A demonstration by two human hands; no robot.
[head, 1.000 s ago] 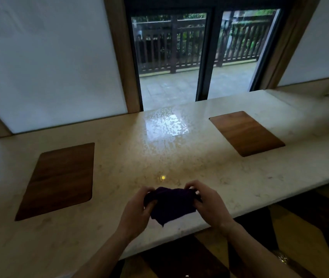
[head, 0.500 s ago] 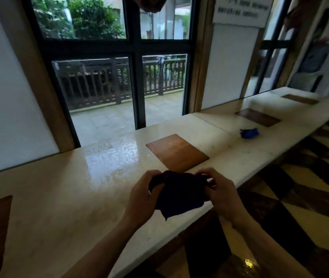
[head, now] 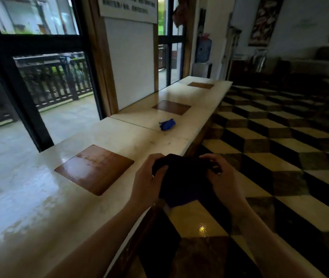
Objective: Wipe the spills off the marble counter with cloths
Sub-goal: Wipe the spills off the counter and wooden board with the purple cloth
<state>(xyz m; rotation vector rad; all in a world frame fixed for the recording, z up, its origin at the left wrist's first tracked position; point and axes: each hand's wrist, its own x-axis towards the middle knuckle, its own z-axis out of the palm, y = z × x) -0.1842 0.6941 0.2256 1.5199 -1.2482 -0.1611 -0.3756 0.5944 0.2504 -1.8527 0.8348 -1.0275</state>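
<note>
A dark purple cloth (head: 181, 183) hangs bunched between both my hands, just off the front edge of the marble counter (head: 139, 139). My left hand (head: 148, 177) grips its left side and my right hand (head: 222, 180) grips its right side. Farther along the counter lies a crumpled blue cloth (head: 167, 124), untouched. The marble near me on the left shines wet. I cannot pick out separate spills in this dim light.
Brown wooden insets sit in the counter: one close by (head: 94, 169), one past the blue cloth (head: 171, 107), one at the far end (head: 200, 85). Glass doors and a white panel back the counter. A black-and-cream checkered floor (head: 280, 157) spreads to the right.
My view has swung right along the counter, bringing the blue cloth and the room into sight. Both hands keep the purple cloth, now over the counter's edge and the floor.
</note>
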